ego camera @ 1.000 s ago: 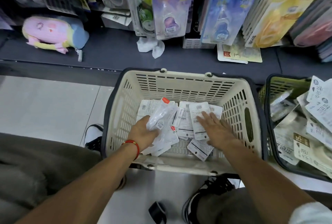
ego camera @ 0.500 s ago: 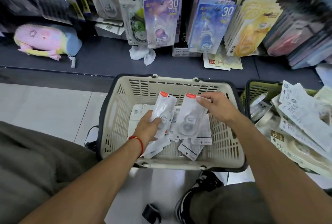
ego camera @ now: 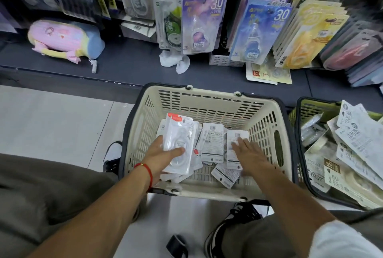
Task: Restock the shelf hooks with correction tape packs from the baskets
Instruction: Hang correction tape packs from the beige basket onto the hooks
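Left hand (ego camera: 160, 155) grips a stack of clear-plastic correction tape packs w/ red top tabs (ego camera: 179, 143), thumb curled over the front, fingers behind; exact count in stack can't tell, at least 2. Long axis runs near-to-far, red tabs pointing away toward the shelf, tilted slightly left. Stack sits over the left half of the cream slotted plastic basket w/ dark rim (ego camera: 209, 104).

Right hand (ego camera: 251, 155) is flat, fingers straight and spread narrow, pressing on a white face-down pack w/ barcode (ego camera: 235, 148) in the basket's right half. That pack lies long axis near-to-far, barcode end far. Approx 3 more face-down packs visible flat beside it, plus a loose pile under the left hand; total unclear.

Baskets: 2. Second one, green w/ dark rim (ego camera: 310, 110), just right of the first, holds many white printed packs (ego camera: 356, 139).

Both sit on pale tiled floor (ego camera: 51, 123) against a dark grey bottom shelf (ego camera: 128, 61). Above it, hooks carry hanging packs: purple "30" card (ego camera: 200, 23), blue "30" card (ego camera: 259, 29), yellow cards (ego camera: 308, 32). Pastel pink-blue plush pouch (ego camera: 64, 39) lies on the shelf at left. 1 red string bracelet (ego camera: 146, 171) on left wrist.
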A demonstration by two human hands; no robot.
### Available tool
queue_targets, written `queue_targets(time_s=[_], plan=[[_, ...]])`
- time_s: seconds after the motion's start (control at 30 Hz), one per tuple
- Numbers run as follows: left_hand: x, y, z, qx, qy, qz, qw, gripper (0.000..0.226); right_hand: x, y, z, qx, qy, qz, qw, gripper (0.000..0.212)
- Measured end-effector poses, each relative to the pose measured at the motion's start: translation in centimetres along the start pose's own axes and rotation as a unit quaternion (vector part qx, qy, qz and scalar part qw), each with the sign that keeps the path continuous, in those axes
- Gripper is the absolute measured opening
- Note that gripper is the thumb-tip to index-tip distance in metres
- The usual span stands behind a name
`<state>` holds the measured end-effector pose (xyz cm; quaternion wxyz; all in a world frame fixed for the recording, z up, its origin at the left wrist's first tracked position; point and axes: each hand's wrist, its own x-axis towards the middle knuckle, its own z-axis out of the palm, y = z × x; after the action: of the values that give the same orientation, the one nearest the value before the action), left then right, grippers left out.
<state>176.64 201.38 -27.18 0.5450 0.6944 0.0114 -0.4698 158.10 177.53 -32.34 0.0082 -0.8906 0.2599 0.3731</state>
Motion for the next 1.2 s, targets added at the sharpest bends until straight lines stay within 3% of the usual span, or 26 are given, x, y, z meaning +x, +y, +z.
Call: queue_targets(time_s=[0.1,0.2,0.3,0.37,0.43,0.53,0.6,0.67,0.77,0.8,0.83,0.87,0.93,1.0,1.13,1.2], plan=[[0.0,0.2,-0.2,-0.024,0.001,-0.024,0.999,0.056,0.5,0.5,1.1,0.018,0.013,-0.020,1.000,0.110],[-0.1,0.6,0.0,-0.064,-0.008,-0.043,0.997,0.057,-0.2,1.9,-1.0,0.189,-0.031,-0.031,0.981,0.087],[-0.1,1.0,0.5,-0.084,-0.017,-0.058,0.995,0.051,-1.7,3.4,-4.7,0.341,0.091,-0.007,0.936,0.034],[-0.1,1.1,1.0,-0.100,-0.032,-0.065,0.992,0.043,-2.4,4.2,-7.5,0.422,0.190,-0.004,0.886,0.016],[-0.1,1.0,1.3,-0.102,-0.051,-0.069,0.991,0.042,-3.0,4.2,-10.0,0.512,0.200,-0.052,0.834,0.022],[-0.5,0.9,1.7,-0.098,-0.077,-0.075,0.989,0.044,-3.9,2.0,-12.0,0.622,0.095,-0.125,0.767,0.020],[-0.6,0.8,1.7,-0.113,-0.096,-0.087,0.985,0.055,-3.7,-0.7,-12.1,0.625,0.067,-0.136,0.766,0.020],[-0.7,0.6,1.4,-0.108,-0.122,-0.080,0.983,0.062,-2.5,-3.3,-11.6,0.607,0.106,-0.122,0.778,0.017],[-0.8,0.4,1.0,-0.055,-0.099,-0.037,0.993,0.057,-0.4,-5.5,-9.8,0.620,0.185,-0.079,0.759,0.018],[-0.7,0.3,0.8,-0.047,-0.073,-0.033,0.996,0.056,0.2,-5.5,-8.9,0.601,0.212,-0.057,0.769,0.016],[-0.6,0.3,0.5,-0.048,-0.047,-0.033,0.997,0.055,0.9,-5.0,-7.8,0.544,0.226,-0.036,0.807,0.017],[-0.5,0.2,0.2,-0.058,-0.025,-0.036,0.997,0.056,1.5,-4.4,-6.6,0.451,0.208,-0.021,0.868,0.029],[-0.1,0.1,-0.5,-0.083,0.005,-0.040,0.996,0.059,2.4,-3.6,-3.5,0.239,0.073,-0.033,0.968,0.077],[0.1,0.1,-1.2,-0.093,0.018,-0.037,0.995,0.062,2.9,-3.7,-1.0,0.124,0.002,-0.071,0.990,0.107],[0.3,0.2,-1.7,-0.086,0.029,-0.024,0.996,0.064,3.8,-4.1,0.0,0.099,0.067,-0.086,0.989,0.092],[0.1,0.3,-1.6,-0.088,0.034,-0.022,0.995,0.064,4.0,-3.6,-0.4,0.061,0.078,-0.092,0.991,0.098]])
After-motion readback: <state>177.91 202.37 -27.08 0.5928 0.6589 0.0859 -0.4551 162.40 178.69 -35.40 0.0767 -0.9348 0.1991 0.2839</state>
